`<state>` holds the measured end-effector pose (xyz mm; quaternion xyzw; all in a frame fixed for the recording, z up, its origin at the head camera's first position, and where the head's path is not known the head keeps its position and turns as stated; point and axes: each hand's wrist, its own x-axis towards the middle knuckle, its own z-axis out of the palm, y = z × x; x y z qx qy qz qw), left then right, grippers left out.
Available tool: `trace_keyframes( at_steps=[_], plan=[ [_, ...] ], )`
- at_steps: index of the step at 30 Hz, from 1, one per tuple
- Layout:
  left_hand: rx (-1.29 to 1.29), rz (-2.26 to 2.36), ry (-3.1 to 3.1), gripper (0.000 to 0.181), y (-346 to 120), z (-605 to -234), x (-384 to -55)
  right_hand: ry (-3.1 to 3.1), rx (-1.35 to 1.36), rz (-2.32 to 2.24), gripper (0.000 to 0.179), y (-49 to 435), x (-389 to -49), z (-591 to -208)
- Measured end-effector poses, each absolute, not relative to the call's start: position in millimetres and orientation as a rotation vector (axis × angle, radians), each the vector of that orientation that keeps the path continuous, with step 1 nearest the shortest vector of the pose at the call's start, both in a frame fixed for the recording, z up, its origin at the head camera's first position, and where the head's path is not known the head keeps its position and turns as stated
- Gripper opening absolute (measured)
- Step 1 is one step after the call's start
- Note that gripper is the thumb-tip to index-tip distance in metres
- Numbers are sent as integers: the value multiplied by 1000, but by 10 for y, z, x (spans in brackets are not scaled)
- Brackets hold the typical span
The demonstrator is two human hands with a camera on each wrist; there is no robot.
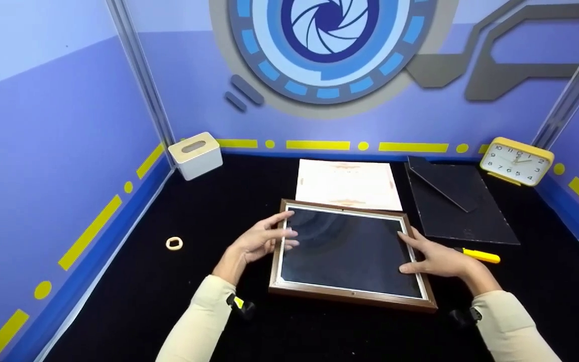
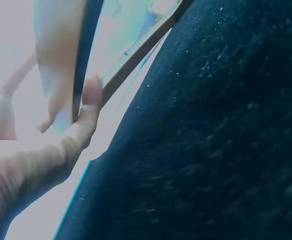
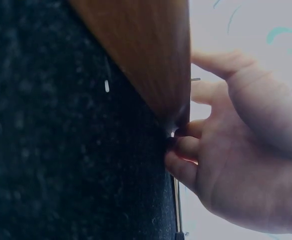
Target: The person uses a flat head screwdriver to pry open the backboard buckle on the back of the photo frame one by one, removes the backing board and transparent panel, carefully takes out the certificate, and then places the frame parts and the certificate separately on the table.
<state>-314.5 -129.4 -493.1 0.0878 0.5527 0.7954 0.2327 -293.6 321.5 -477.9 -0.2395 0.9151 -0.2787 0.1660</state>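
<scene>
A brown wooden picture frame with a white inner border and a dark, glossy panel lies between the two hands. At its left side, my left hand holds the rail, with fingertips reaching over the panel. The left wrist view shows that hand close to a glossy, dark-edged part; how the fingers lie around it is partly hidden. On the opposite side my right hand grips the rail, thumb and a finger on top. In the right wrist view, other fingers of this hand curl at the wooden side's lower edge.
Behind the frame lies a white certificate sheet. A black backing board with a stand is at the right, a yellow-handled tool near it. A tissue box and a clock stand behind; a cream ring lies left.
</scene>
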Motion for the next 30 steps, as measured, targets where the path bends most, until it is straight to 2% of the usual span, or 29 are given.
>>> trace_keyframes(
  at_steps=[4, 13, 24, 30],
  plan=[
    [106, 2285, 1419, 61, -1238, -5029, -3161, 2610, -689, -773, 101, 3219, -2913, -4777],
    [-2, 2370, 1372, 58, -1157, -5098, -3188, 2621, -707, -791, 99, 3218, -2943, -4765],
    [-57, 2419, 1344, 37, -1101, -5140, -3175, 2660, -716, -897, 110, 3281, -2954, -4763],
    [-61, 2420, 1373, 32, -1100, -5116, -3161, 2736, -773, -912, 115, 3254, -2962, -4760]
  ],
)
